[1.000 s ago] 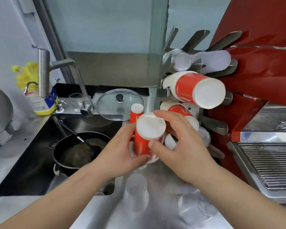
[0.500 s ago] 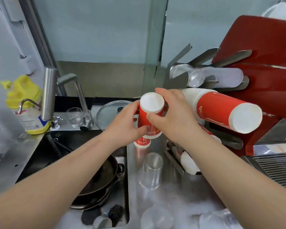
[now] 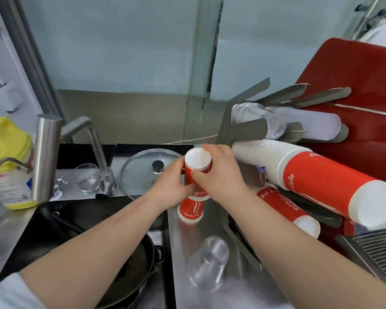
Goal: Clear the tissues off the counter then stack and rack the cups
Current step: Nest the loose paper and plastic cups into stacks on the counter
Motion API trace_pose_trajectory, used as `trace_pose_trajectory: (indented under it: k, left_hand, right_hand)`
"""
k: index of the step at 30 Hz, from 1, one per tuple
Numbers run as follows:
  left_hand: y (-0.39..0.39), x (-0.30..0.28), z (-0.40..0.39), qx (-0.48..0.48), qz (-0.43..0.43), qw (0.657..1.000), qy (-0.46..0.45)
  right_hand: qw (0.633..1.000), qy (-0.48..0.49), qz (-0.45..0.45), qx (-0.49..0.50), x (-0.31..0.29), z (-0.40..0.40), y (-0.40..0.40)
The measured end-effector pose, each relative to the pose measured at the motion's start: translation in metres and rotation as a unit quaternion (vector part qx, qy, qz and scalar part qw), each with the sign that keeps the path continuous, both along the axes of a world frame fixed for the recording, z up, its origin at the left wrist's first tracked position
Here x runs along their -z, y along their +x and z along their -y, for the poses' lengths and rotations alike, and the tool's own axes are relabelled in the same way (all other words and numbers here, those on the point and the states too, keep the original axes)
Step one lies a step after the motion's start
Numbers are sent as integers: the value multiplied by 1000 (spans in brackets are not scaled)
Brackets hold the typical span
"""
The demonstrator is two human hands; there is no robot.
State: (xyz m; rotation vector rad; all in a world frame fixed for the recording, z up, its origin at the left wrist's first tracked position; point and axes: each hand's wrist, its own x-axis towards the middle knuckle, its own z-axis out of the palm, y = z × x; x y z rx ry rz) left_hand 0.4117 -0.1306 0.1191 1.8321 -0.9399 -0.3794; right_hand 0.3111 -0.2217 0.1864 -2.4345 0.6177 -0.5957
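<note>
Both hands grip one upside-down red paper cup with a white base. My left hand holds its left side and my right hand wraps its right side. Directly below it stands another upside-down red paper cup on the steel counter; the held cup sits over its top. To the right, a cup rack with metal blades carries a long stack of red cups, a shorter red stack below and clear plastic cups above. A clear plastic cup stands upside down nearer me.
A sink with a black pan lies to the left. Behind it are a steel tap, a small glass, a glass pot lid and a yellow-capped bottle. A red machine and drip grate fill the right.
The camera moved closer and lower toward the counter's back. Both hands carried the held red cup away from me and down over the red cup standing near the pot lid.
</note>
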Motion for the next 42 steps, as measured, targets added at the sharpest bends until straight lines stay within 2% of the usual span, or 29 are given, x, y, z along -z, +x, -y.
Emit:
trace_pose_trajectory:
  k: [9, 14, 24, 35, 42]
  left_hand:
    - [10, 33, 6, -3, -22, 999, 43]
    - [7, 58, 5, -7, -76, 996, 40]
    - [5, 93, 1, 18, -94, 991, 96]
    - [7, 95, -1, 9, -65, 987, 144]
    - [6, 86, -5, 11, 6, 978, 208]
  right_hand:
    - [998, 17, -56, 17, 41, 12, 17]
    - [993, 20, -111, 31, 64, 12, 16]
    - [977, 31, -211, 26, 96, 18, 15]
    - [968, -27, -248, 9, 104, 23, 18]
    - [960, -57, -273, -11, 91, 21, 8]
